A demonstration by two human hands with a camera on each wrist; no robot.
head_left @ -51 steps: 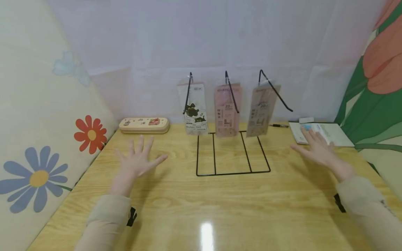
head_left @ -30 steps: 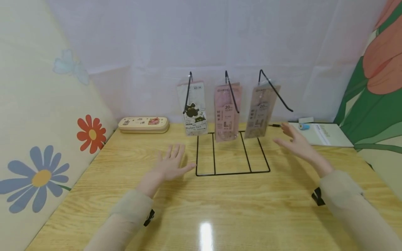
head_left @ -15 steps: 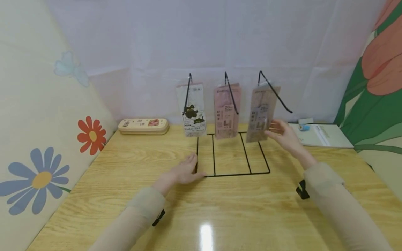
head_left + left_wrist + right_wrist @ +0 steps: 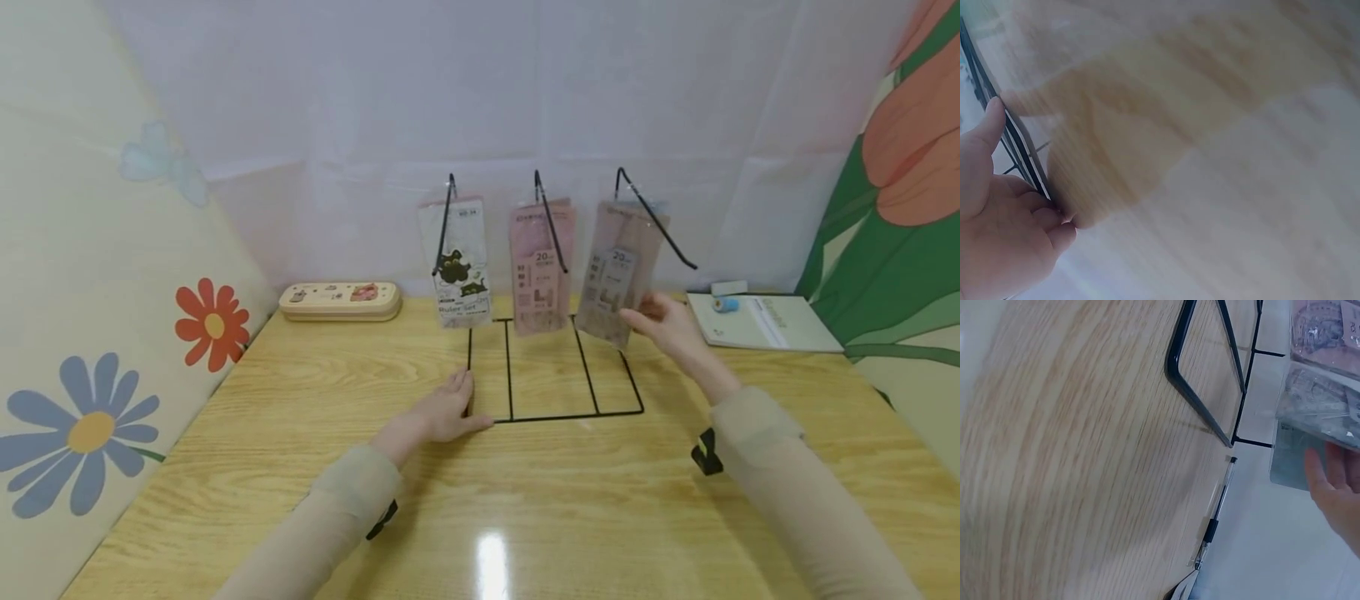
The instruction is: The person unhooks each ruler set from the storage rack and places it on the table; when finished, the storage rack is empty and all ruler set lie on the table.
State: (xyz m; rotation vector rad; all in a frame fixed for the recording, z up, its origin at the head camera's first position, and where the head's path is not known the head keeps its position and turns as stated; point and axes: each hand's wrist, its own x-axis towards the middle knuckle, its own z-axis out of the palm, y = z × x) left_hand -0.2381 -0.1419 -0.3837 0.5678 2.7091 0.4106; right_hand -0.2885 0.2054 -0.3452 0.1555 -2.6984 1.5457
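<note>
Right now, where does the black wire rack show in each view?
Head: the black wire rack stands at the centre.
Left wrist: a black bar at the left edge, by the left hand.
Right wrist: bent corner, upper middle.
Shared landmark: wood-grain table.

Pale beige slvs (image 4: 813,504) w/ wide cuffs (image 4: 752,425), small blk pcs (image 4: 707,452) by both.

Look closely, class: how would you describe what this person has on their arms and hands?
The left sleeve and right sleeve are long and pale beige, each ending in a loose cuff. A small black piece shows beneath each cuff; what it is cannot be told. The left hand and right hand wear no gloves.
</note>
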